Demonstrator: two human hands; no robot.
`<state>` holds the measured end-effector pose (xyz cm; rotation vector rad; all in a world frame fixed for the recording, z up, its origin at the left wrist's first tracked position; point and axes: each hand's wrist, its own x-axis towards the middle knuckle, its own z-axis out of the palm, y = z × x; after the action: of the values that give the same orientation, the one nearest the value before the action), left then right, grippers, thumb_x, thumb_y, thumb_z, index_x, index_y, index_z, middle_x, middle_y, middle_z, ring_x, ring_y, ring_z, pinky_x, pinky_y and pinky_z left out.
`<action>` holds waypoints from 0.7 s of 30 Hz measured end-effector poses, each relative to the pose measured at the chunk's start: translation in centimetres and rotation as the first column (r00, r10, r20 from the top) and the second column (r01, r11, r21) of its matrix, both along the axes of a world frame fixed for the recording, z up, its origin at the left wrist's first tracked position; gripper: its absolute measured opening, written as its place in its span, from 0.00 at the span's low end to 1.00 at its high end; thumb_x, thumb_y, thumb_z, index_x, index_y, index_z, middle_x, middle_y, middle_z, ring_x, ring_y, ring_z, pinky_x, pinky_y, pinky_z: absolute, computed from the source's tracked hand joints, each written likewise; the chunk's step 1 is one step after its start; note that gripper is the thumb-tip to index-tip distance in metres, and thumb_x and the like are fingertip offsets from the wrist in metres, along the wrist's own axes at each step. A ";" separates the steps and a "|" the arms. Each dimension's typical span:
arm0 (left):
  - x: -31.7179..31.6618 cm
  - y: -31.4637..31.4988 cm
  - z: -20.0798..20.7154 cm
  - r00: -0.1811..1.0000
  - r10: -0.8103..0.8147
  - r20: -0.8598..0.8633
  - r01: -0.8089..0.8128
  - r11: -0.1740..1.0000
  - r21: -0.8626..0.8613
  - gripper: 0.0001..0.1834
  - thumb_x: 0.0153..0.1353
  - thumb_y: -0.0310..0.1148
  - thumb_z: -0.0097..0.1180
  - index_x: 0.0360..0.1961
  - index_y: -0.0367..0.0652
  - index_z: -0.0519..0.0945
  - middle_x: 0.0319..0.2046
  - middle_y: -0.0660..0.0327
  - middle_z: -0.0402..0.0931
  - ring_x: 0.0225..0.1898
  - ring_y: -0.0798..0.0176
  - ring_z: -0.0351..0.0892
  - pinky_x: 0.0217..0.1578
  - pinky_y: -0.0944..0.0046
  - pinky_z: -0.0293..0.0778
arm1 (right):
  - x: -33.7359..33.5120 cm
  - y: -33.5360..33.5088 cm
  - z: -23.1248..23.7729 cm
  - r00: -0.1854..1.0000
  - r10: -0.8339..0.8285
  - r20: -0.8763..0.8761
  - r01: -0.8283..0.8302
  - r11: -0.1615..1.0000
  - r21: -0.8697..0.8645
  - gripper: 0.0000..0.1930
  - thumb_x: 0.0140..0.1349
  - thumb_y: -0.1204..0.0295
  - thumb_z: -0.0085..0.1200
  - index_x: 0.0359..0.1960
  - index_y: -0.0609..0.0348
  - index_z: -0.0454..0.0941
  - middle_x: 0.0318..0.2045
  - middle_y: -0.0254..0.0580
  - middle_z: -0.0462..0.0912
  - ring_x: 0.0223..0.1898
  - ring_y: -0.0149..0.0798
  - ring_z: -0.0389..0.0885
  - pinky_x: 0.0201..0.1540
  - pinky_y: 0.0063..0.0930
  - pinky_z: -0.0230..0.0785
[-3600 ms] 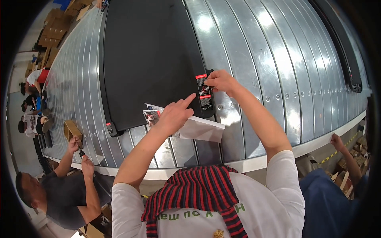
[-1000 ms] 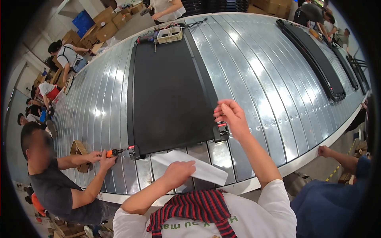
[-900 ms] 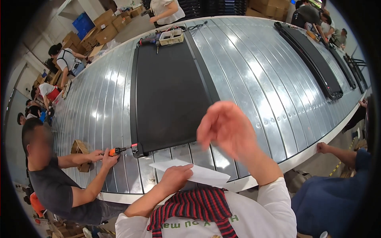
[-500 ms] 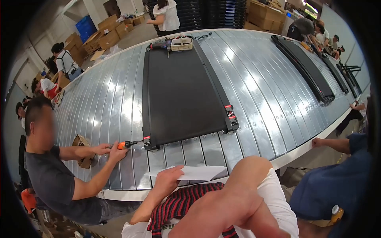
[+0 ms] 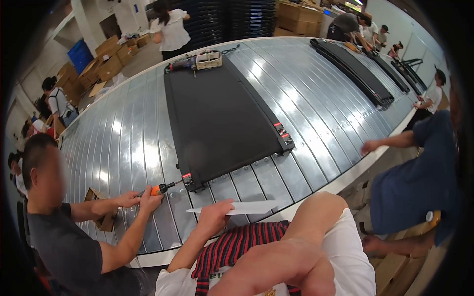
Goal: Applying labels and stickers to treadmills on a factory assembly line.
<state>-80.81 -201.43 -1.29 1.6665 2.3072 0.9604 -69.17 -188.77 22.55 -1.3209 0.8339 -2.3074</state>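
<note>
My left hand [image 5: 216, 217] is closed on the edge of some white paper [image 5: 254, 207], held low over the near edge of the metal-slat table. My right forearm is bent up close to the camera; my right hand [image 5: 271, 269] looms large at the bottom, its fingers hidden. Beyond the paper lies a black walking pad treadmill [image 5: 217, 118], its near end with red-marked corner pieces. At its near left corner, a co-worker in a dark shirt [image 5: 64, 232] holds an orange and black power screwdriver [image 5: 159, 189] with the bit against the corner.
A parts tray [image 5: 208, 59] and another power tool [image 5: 181, 64] rest on the treadmill's far end. An open cardboard box [image 5: 101, 209] sits beside the co-worker. More black treadmills [image 5: 353, 71] lie at the far right. A person in blue [image 5: 414, 172] stands to my right.
The view has turned to the right, so the treadmill appears farther left and tilted. My left hand still holds the paper. The person in blue has reached farther over the table edge.
</note>
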 end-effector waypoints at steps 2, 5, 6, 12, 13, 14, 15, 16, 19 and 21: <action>-0.6 -0.4 -0.6 1.000 -0.010 -0.001 0.010 0.999 0.031 0.12 0.41 0.24 0.54 0.31 0.45 0.72 0.40 0.58 0.75 0.39 0.52 0.75 0.35 0.58 0.73 | 0.3 -1.4 0.4 0.966 0.063 0.252 -0.063 0.998 -0.008 0.43 0.53 0.44 0.46 0.53 0.77 0.53 0.37 0.52 0.72 0.32 0.37 0.77 0.32 0.27 0.72; -1.4 -0.7 -0.8 0.998 -0.051 -0.028 0.052 0.998 0.032 0.13 0.41 0.22 0.57 0.31 0.46 0.72 0.40 0.60 0.75 0.37 0.54 0.76 0.34 0.61 0.73 | -0.6 -2.3 0.5 0.957 0.106 0.268 -0.150 0.978 0.148 0.42 0.54 0.46 0.47 0.55 0.75 0.50 0.38 0.52 0.72 0.36 0.38 0.77 0.34 0.26 0.71; -1.4 -0.9 -1.0 0.999 -0.042 -0.001 0.042 0.999 0.032 0.12 0.41 0.23 0.58 0.30 0.46 0.73 0.41 0.58 0.75 0.38 0.54 0.76 0.35 0.62 0.73 | -0.8 -3.0 -0.6 0.957 0.095 0.275 -0.138 0.980 0.141 0.42 0.54 0.46 0.47 0.55 0.75 0.50 0.38 0.52 0.72 0.36 0.38 0.77 0.34 0.26 0.71; 1.6 -4.6 -0.6 0.881 0.144 0.451 -0.345 0.848 0.402 0.12 0.41 0.28 0.54 0.31 0.45 0.73 0.36 0.54 0.76 0.35 0.50 0.75 0.33 0.58 0.72 | -1.6 -4.2 -4.6 0.927 -0.291 0.235 0.217 0.930 0.298 0.20 0.63 0.63 0.38 0.49 0.68 0.62 0.22 0.37 0.74 0.22 0.24 0.70 0.24 0.15 0.61; 0.4 -4.5 -1.9 0.876 0.140 0.462 -0.343 0.854 0.392 0.12 0.41 0.28 0.54 0.31 0.45 0.73 0.36 0.54 0.76 0.35 0.50 0.75 0.33 0.58 0.72 | -2.1 -4.0 -5.2 0.922 -0.297 0.248 0.221 0.930 0.294 0.20 0.63 0.63 0.38 0.49 0.68 0.62 0.22 0.37 0.74 0.22 0.24 0.70 0.24 0.15 0.61; 1.0 -4.5 -1.8 0.878 0.131 0.460 -0.324 0.871 0.371 0.12 0.41 0.28 0.54 0.31 0.45 0.73 0.35 0.54 0.76 0.35 0.50 0.75 0.33 0.58 0.72 | -2.6 -3.7 -6.0 0.908 -0.348 0.232 0.264 0.908 0.326 0.18 0.63 0.65 0.37 0.47 0.68 0.64 0.22 0.36 0.74 0.21 0.23 0.69 0.24 0.16 0.60; 1.0 -4.7 -1.8 0.885 0.123 0.449 -0.303 0.884 0.355 0.12 0.41 0.28 0.54 0.31 0.45 0.73 0.35 0.54 0.76 0.35 0.49 0.75 0.32 0.58 0.72 | -2.6 -3.9 -6.3 0.896 -0.395 0.205 0.307 0.882 0.357 0.16 0.64 0.66 0.36 0.45 0.67 0.66 0.21 0.36 0.74 0.19 0.23 0.69 0.23 0.16 0.60; 1.0 -4.9 -1.8 0.891 0.116 0.439 -0.284 0.897 0.339 0.12 0.41 0.28 0.54 0.31 0.44 0.73 0.35 0.54 0.76 0.35 0.49 0.75 0.32 0.58 0.72 | -2.6 -4.1 -6.4 0.876 -0.446 0.180 0.365 0.860 0.357 0.13 0.63 0.69 0.36 0.42 0.67 0.68 0.20 0.36 0.74 0.17 0.24 0.69 0.23 0.17 0.60; 1.2 -5.1 -1.7 0.907 0.100 0.408 -0.231 0.930 0.286 0.12 0.41 0.28 0.54 0.31 0.44 0.73 0.34 0.54 0.76 0.35 0.49 0.75 0.32 0.57 0.72 | -2.6 -4.5 -6.7 0.863 -0.490 0.124 0.415 0.827 0.380 0.12 0.62 0.72 0.38 0.40 0.68 0.69 0.17 0.35 0.73 0.17 0.23 0.68 0.21 0.16 0.60; 1.3 -5.1 -1.6 0.918 0.097 0.384 -0.203 0.948 0.247 0.12 0.41 0.28 0.54 0.31 0.44 0.73 0.33 0.53 0.76 0.34 0.49 0.75 0.32 0.57 0.71 | -2.6 -4.5 -6.9 0.864 -0.491 0.112 0.420 0.825 0.378 0.11 0.61 0.72 0.40 0.39 0.67 0.70 0.15 0.34 0.73 0.17 0.23 0.68 0.26 0.17 0.60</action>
<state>-79.51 -206.49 -2.90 1.2579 2.1409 1.5514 -71.74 -193.32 15.67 -0.7704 1.5362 -2.4284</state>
